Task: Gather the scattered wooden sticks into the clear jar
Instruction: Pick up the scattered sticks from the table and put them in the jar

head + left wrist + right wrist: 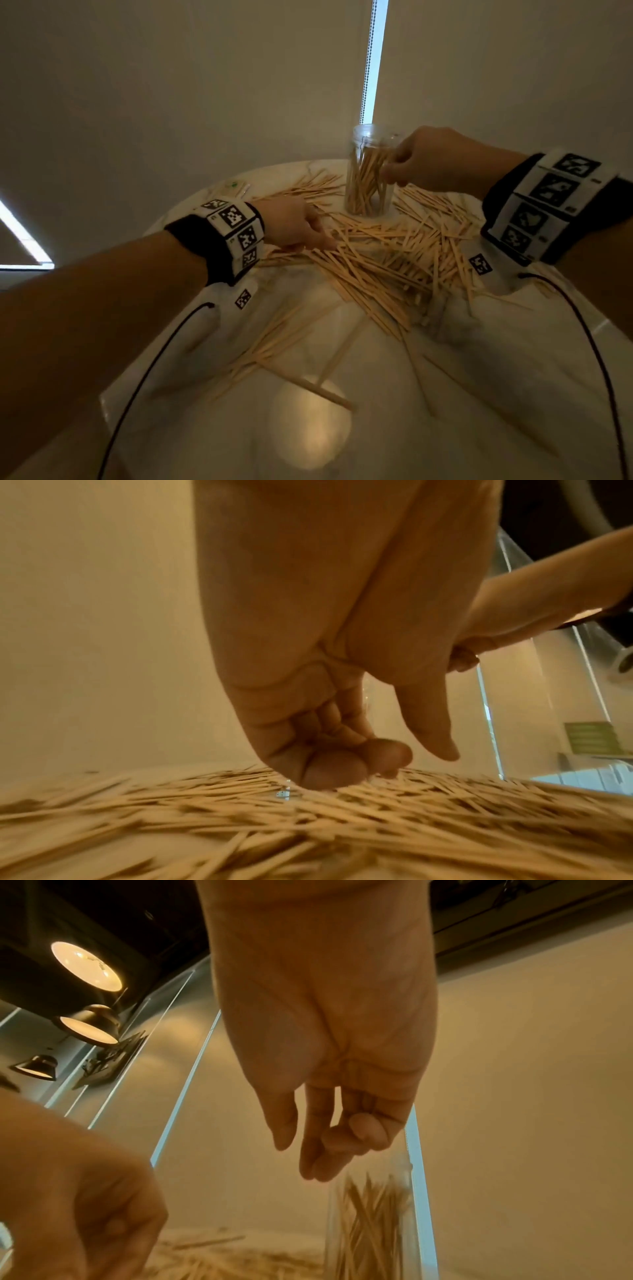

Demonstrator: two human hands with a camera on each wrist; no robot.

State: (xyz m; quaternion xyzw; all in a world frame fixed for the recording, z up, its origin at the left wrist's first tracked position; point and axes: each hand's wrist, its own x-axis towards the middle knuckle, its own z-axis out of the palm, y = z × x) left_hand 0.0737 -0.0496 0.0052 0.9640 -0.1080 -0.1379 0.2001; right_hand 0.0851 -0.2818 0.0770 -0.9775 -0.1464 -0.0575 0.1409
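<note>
A small paper packet (235,187) is seen at the far left edge of the round marbled worktop (404,394). The left hand (291,222) is lowered onto the scattered wooden sticks (376,270), palm down. In the left wrist view its fingers (334,773) are curled under with the tips touching the pile and the thumb held apart; whether a stick is pinched cannot be told. The sticks are spread over the middle of the worktop, thickest between the two wrists, with a few loose ones nearer the person. The clear jar (368,171) stands upright at the far edge, partly filled with sticks on end. The right hand (431,161) is held just beside the jar's upper part, its fingers (322,1139) loosely bent, pointing down and holding nothing visible.
</note>
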